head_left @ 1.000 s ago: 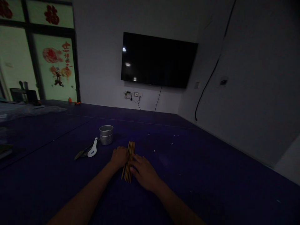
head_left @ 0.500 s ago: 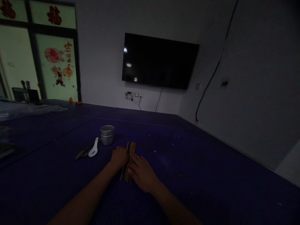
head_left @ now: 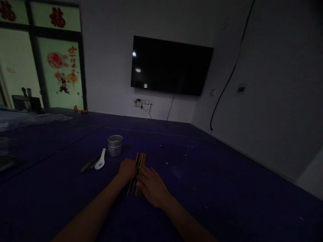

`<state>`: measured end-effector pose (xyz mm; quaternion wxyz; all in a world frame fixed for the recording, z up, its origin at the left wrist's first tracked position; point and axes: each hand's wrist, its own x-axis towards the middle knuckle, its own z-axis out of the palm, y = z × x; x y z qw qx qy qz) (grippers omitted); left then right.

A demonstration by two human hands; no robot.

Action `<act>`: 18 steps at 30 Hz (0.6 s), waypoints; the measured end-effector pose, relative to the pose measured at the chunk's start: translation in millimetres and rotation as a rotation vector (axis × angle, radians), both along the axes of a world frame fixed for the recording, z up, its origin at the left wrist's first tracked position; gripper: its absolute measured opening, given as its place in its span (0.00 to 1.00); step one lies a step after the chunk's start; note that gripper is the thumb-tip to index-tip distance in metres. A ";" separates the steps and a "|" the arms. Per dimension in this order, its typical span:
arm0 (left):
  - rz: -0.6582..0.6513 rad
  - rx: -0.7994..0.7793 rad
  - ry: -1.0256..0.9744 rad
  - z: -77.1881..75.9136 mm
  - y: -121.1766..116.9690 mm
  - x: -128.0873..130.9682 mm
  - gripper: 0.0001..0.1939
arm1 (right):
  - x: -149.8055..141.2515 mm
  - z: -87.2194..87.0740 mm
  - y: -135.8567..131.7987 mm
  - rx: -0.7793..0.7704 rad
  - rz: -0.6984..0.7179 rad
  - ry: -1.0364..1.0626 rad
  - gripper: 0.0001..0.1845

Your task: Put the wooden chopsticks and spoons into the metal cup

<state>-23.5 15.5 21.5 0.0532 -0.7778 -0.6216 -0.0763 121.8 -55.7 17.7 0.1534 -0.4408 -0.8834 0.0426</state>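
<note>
A row of wooden chopsticks (head_left: 142, 159) lies side by side on the dark blue tabletop (head_left: 202, 171), pointing away from me. My left hand (head_left: 128, 168) is at their left side with its fingers curled in against the leftmost chopstick (head_left: 129, 188), which sits slightly apart from the others. From the right, my right hand (head_left: 152, 185) reaches over the chopsticks; its fingers are stretched out and rest across them, hiding their middle. A white soup spoon (head_left: 100, 163) with a blue mark and a metal cup (head_left: 115, 147) are to the left of the chopsticks.
Darker metal cutlery (head_left: 86, 166) lies beside the white spoon. Clear plastic sheeting (head_left: 37, 117) and a dark flat object (head_left: 6, 162) are at the far left. Small white scraps (head_left: 166, 163) dot the right side. A television (head_left: 171, 65) hangs on the wall behind.
Chopsticks on the left have separated from the bunch, their near ends shifting left and leaving gaps. The right fingers have slid slightly left; the left hand has barely moved.
</note>
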 end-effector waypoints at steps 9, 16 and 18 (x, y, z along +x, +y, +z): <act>-0.027 -0.011 -0.143 -0.1 7.9 -2.7 0.20 | -0.2 -3.6 0.5 -0.026 0.024 -0.018 0.23; -0.083 -0.055 -0.176 -9.7 13.2 -5.2 0.17 | 1.4 0.1 0.9 -0.007 0.015 0.024 0.22; -0.088 -0.057 -0.176 -10.0 12.9 -4.8 0.17 | 2.1 1.0 0.9 -0.001 0.000 0.043 0.22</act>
